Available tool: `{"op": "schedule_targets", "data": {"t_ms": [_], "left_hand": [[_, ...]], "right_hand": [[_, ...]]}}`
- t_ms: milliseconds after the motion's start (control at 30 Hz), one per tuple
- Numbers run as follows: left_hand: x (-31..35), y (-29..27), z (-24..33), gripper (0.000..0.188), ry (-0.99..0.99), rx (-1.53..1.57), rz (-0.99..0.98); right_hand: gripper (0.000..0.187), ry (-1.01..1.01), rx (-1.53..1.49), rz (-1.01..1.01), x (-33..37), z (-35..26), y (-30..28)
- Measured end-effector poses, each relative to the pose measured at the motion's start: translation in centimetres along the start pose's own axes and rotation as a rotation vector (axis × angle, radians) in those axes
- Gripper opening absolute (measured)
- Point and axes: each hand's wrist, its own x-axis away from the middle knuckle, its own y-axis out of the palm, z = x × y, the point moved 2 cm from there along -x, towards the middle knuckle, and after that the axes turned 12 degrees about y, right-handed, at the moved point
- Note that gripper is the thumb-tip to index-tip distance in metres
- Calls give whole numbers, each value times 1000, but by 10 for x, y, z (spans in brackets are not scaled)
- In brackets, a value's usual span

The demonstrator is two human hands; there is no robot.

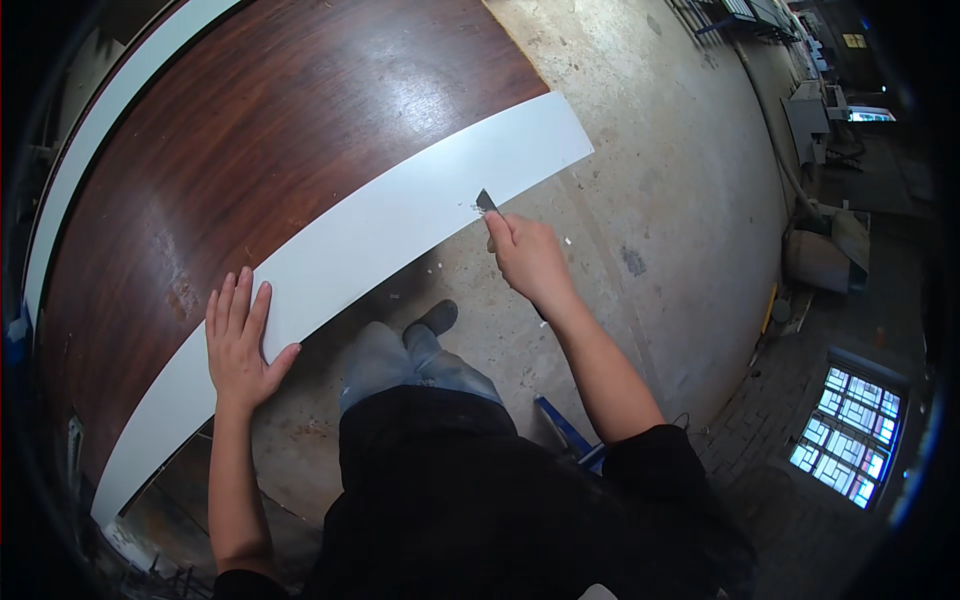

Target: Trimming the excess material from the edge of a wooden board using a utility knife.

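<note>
A long white panel strip [380, 222] lies along the near edge of a brown wood-grain board [250, 130]. My left hand [238, 345] rests flat on the strip with its fingers apart, the tips at the strip's far edge. In my right hand [530, 255], closed near the strip's near edge toward its right end, is a scraper blade [486, 201] with a dark, slanted tip. The tip is on or just above the white surface, and I cannot tell which. Small pale shavings [477, 209] lie beside it. My fingers hide the tool's grip.
Another white strip [70, 155] runs along the board's far left edge. The concrete floor [670, 170] has scattered white bits. A blue metal piece [565, 428] stands beside my right side. Farther right are a barrel-like container [815, 262] and a bright paned window [848, 435].
</note>
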Motion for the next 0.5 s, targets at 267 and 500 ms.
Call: {"op": "schedule_targets", "data": {"t_ms": [267, 500], "left_hand": [[-4, 0, 2, 80, 2, 44, 7], [-1, -3, 1, 80, -1, 65, 8]], "right_hand": [[50, -88, -118, 58, 9, 0, 26], [52, 221, -343, -51, 7, -11, 7]]}}
